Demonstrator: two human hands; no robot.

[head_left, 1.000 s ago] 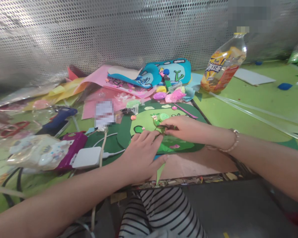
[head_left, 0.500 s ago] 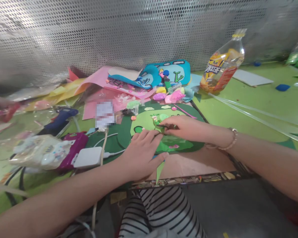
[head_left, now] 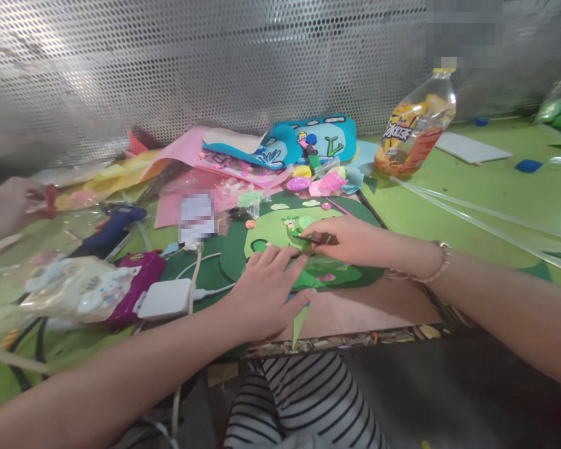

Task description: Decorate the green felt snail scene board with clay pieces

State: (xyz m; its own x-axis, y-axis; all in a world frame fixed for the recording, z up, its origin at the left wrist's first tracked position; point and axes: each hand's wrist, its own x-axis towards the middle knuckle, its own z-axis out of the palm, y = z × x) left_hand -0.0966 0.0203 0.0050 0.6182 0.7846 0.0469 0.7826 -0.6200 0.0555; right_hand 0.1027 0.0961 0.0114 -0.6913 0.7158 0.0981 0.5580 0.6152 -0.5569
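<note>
A green craft picture (head_left: 236, 231) lies before me on the table, with pale clouds and small clay shapes on it. My left hand (head_left: 273, 284) rests flat on its lower left part, fingers stretched out and thumb apart. Over the middle of the picture, my right hand (head_left: 339, 240) is closed in a pinch on a thin dark stick-like piece (head_left: 300, 236), partly hidden by the fingers. Just beyond those fingertips sits a small green clay snail-like figure (head_left: 290, 226). Below the right hand, a bright green clay patch (head_left: 350, 274) spreads along the picture's lower edge.
A tilted drink bottle (head_left: 414, 134) stands at the back right. Behind the picture are clay lumps (head_left: 327, 184) and a blue craft picture (head_left: 341, 134). To the left lie a white charger (head_left: 166, 299), a blue glue gun (head_left: 121, 221) and another person's hand (head_left: 12, 199).
My hands stay almost in place; the right fingers shift slightly. At the far left, the other person's hand has come further into view. The camera view has moved a little.
</note>
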